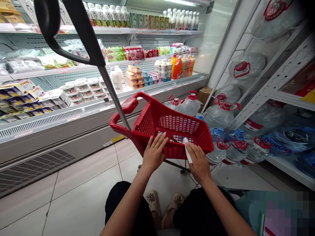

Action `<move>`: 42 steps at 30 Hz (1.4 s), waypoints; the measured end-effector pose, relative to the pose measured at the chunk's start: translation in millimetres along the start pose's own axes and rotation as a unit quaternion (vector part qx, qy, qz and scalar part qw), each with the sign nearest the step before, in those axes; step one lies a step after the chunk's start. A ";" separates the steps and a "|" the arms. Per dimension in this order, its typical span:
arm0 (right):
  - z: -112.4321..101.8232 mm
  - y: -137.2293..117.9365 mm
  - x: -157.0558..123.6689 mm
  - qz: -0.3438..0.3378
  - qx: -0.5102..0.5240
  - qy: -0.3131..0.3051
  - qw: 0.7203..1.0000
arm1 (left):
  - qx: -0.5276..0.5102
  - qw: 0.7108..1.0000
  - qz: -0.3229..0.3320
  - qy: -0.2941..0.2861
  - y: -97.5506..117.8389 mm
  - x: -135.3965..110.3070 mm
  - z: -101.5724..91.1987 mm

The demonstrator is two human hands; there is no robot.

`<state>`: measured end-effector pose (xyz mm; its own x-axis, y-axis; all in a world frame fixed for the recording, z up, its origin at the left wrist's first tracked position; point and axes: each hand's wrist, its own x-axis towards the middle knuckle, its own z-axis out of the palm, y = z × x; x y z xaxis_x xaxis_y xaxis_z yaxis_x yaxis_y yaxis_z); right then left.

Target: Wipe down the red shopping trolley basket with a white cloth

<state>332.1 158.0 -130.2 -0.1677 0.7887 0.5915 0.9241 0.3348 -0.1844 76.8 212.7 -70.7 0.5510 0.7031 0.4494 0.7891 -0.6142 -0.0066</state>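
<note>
Head view: squatting on a pale tiled floor (81,183), black-trousered knees apart, beige clogs (154,201) at six o'clock. Facing a red plastic mesh shopping basket on wheels (177,124), standing at twelve o'clock just beyond the knees.

Laying the left hand (154,151) flat on the basket's near rim, with fingers spread, pointing to one o'clock and gripping nothing. Pinching a slim white stick-shaped item (187,151) in the right hand (199,164), just at three o'clock of the left one. Closing thumb and fingers around its lower part and poking its upper end over the same rim toward eleven o'clock. Holding the two hands near each other, not touching.

Looking past a curved black plastic pull handle (73,29) on a grey metal rod (115,98), slanting up from the basket's left end toward eleven o'clock. Facing, at ten o'clock, a long open chilled display case (61,121) carrying white yoghurt tubs (82,88) and, toward twelve o'clock, orange juice bottles (177,67). Squatting beside large clear water jugs with red handles (220,113), crowding the floor at two o'clock under a white metal rack (270,82).
</note>
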 end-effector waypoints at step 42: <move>0.0 -81.9 -38.1 -0.076 -0.024 -0.080 0.994 | -0.056 0.989 -0.134 -0.024 26.3 -8.4 21.5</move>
<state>262.8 100.6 -137.6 -0.3561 0.8039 0.4764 0.8981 0.4352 -0.0631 98.8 198.3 -93.9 0.3406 0.8607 0.3785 0.8750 -0.4375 0.2074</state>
